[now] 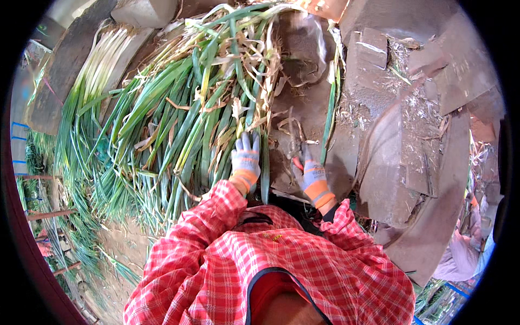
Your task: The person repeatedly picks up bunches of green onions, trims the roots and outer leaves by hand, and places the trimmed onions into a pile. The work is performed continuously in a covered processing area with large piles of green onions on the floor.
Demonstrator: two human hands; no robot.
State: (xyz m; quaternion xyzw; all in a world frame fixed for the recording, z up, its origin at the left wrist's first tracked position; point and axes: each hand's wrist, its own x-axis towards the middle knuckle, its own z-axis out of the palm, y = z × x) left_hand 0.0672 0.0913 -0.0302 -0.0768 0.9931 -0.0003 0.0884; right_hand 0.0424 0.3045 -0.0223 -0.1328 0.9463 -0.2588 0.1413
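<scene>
**Head view: two gloved hands at a heap of long green onions**

Item 1. Left hand (pixel 245 162), centre of the frame, in a grey knit glove with an orange cuff. Fingers are spread and laid flat on the near edge of the pile of green onions (pixel 179 114); nothing is closed inside the palm. One long green leaf (pixel 265 173) runs down just beside the hand on its right side, touching or nearly touching the glove.

Item 2. Right hand (pixel 313 176), just right of centre, in the same kind of glove. It is closed around a small tool with red handles (pixel 297 161), the tip pointing up toward the middle of the frame. The tool's kind is too small to tell for certain.

Item 3. The pile of green onions fills the upper left and centre, leafy ends toward the hands, with dry tan leaves mixed in. It lies directly under and above the left hand, and to the left of the right hand, a little apart from it.

Item 4. A second row of onions with white stalks (pixel 95 65) lies at upper left, well apart from both hands.

Item 5. Flat brown cardboard sheets (pixel 411 135) cover the right half, strewn with dry scraps.

Item 6. Red checked shirt sleeves (pixel 216 238) enter from the lower edge.
</scene>
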